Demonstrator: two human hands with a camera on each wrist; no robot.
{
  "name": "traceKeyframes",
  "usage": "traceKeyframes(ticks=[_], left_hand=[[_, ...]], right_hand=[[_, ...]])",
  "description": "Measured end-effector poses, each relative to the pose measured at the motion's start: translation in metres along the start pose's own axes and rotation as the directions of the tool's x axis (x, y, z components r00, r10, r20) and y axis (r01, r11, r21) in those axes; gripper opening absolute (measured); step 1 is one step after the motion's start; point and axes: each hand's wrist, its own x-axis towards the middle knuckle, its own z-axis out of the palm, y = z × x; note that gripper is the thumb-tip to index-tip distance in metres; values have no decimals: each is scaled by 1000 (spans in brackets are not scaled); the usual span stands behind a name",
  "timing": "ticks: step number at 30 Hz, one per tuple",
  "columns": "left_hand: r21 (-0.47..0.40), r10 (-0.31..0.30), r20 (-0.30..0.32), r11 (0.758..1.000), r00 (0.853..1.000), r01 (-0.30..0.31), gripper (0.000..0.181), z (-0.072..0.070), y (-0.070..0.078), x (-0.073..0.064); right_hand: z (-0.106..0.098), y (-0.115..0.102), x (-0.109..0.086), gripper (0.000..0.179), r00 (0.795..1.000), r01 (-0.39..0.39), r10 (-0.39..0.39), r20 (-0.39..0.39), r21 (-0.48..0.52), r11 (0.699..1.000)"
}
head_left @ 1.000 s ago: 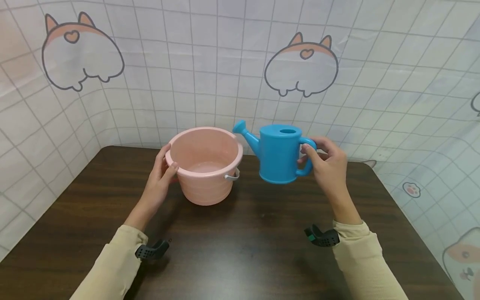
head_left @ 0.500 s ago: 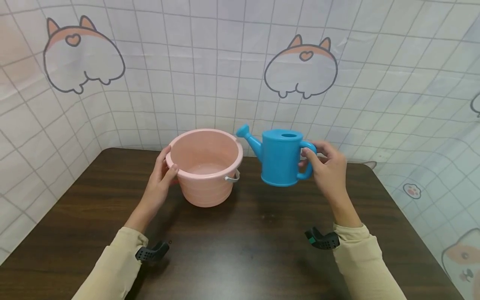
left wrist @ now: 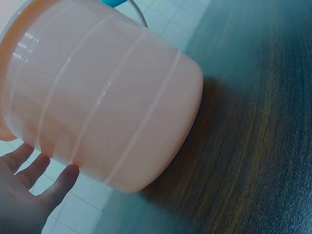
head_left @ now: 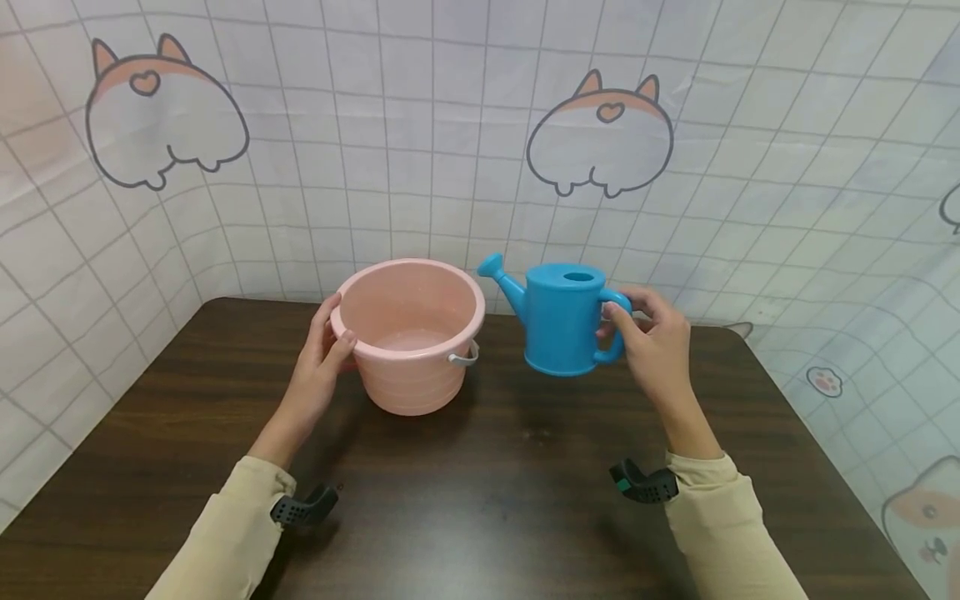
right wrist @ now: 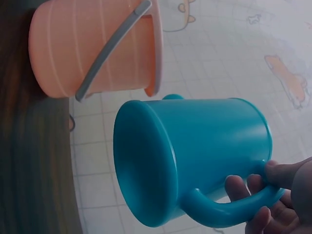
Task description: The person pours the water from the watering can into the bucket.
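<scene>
A pink bucket [head_left: 411, 379] with a grey handle [head_left: 465, 357] stands upright on the dark wooden table, left of centre. My left hand [head_left: 315, 367] holds it at its left side, thumb at the rim; in the left wrist view, fingertips [left wrist: 66, 183] touch its ribbed wall. My right hand [head_left: 660, 346] grips the loop handle of a blue watering can [head_left: 562, 321], fingers wrapped through it in the right wrist view. The can hangs above the table, roughly upright, its underside [right wrist: 144, 165] visible from the right wrist. Its spout [head_left: 506, 283] points left, close to the bucket's right rim but apart from it.
The dark wooden table [head_left: 480, 517] spans the foreground, its far edge just behind the bucket. A white grid-patterned cloth [head_left: 420, 133] with cartoon animals hangs behind and at both sides. Dark bands [head_left: 306, 505] sit on both wrists.
The watering can has come down a little and shifted slightly right, its spout moving away from the bucket's rim. The left hand and bucket stay in nearly the same place.
</scene>
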Motion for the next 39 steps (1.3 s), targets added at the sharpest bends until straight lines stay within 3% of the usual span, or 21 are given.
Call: traceKeyframes(ticks=[8, 15, 32, 39], left_hand=[[6, 5, 3, 1000, 1000, -5, 55, 0, 0, -1], [11, 5, 2, 1000, 1000, -5, 55, -1, 0, 0], [1, 10, 4, 1000, 1000, -10, 54, -1, -1, 2], [2, 17, 9, 1000, 1000, -17, 55, -1, 0, 2]], right_hand=[[0, 0, -6, 22, 997, -75, 74, -8, -43, 996], [2, 3, -12, 24, 987, -156, 157, 30, -41, 987], [8, 11, -19, 24, 982, -173, 177, 70, -55, 983], [14, 44, -20, 29, 980, -179, 181, 88, -29, 983]])
